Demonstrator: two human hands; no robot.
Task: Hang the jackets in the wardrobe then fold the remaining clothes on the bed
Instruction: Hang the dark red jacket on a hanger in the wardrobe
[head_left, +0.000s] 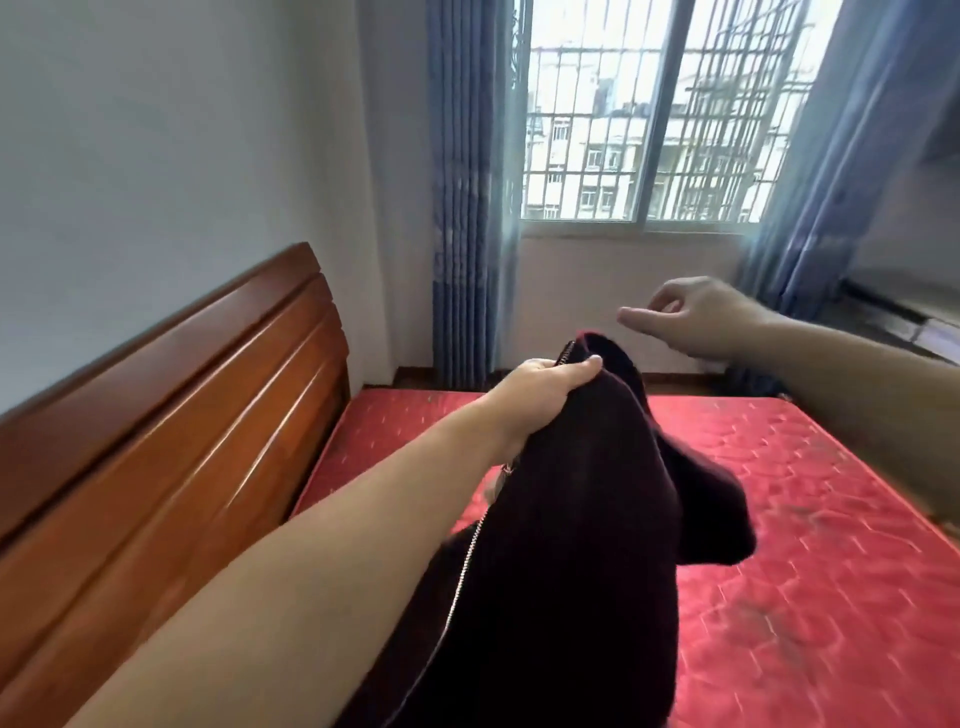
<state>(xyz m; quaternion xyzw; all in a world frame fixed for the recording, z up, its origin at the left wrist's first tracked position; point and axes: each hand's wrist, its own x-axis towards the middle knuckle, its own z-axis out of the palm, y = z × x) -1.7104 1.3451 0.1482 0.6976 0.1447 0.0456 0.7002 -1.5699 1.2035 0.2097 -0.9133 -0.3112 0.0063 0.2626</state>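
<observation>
left hand (545, 387) grips dark jacket (571, 519) top edge above bed (831, 571); right hand (696, 317) loose, holding nothing.

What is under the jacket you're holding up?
The red mattress shows around the dark jacket, gripped by the left hand. Anything directly beneath the jacket is covered, so I can't tell if other clothes lie there.

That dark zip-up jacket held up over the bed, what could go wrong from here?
The left hand alone grips the dark jacket near its top edge, while the right hand is off it, so it could slip and drop onto the red mattress. It hangs bunched, so the zipper might snag as it is sorted out.
</observation>
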